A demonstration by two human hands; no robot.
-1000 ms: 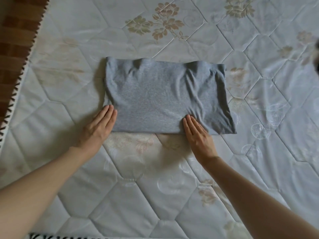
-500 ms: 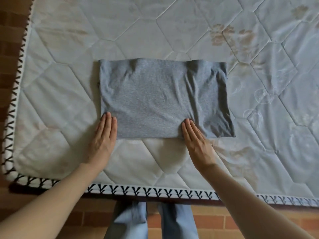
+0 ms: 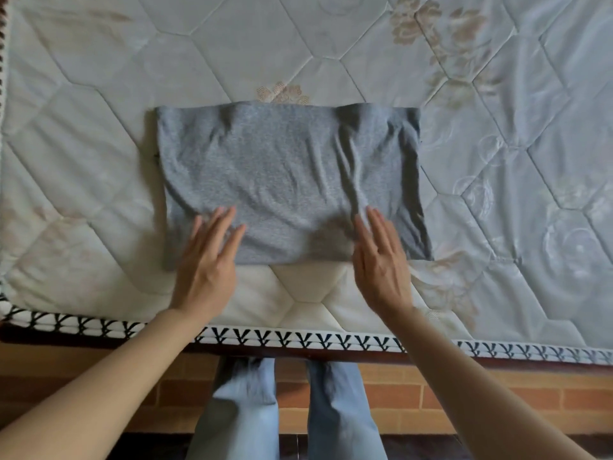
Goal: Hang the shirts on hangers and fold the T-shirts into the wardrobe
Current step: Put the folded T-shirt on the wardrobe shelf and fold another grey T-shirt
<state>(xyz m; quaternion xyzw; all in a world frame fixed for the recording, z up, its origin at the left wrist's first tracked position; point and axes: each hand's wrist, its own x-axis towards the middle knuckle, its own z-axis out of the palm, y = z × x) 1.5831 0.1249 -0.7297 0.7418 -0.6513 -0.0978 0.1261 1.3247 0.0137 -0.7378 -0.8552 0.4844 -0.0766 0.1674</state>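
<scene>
Folded grey T-shirt [image 3: 292,180] flat on mattress [image 3: 99,127], near its near edge. Left hand [image 3: 207,260], right hand [image 3: 381,263]: fingers straight, spread over shirt's near hem.

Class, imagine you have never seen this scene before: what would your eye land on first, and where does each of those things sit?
First, the grey folded T-shirt, lying flat in the middle of the pale quilted mattress. Next, the two bare hands at its near edge: the left hand and the right hand, fingers straight over the cloth. Below the mattress's patterned border, light blue jeans stand on a brick-patterned floor.
</scene>
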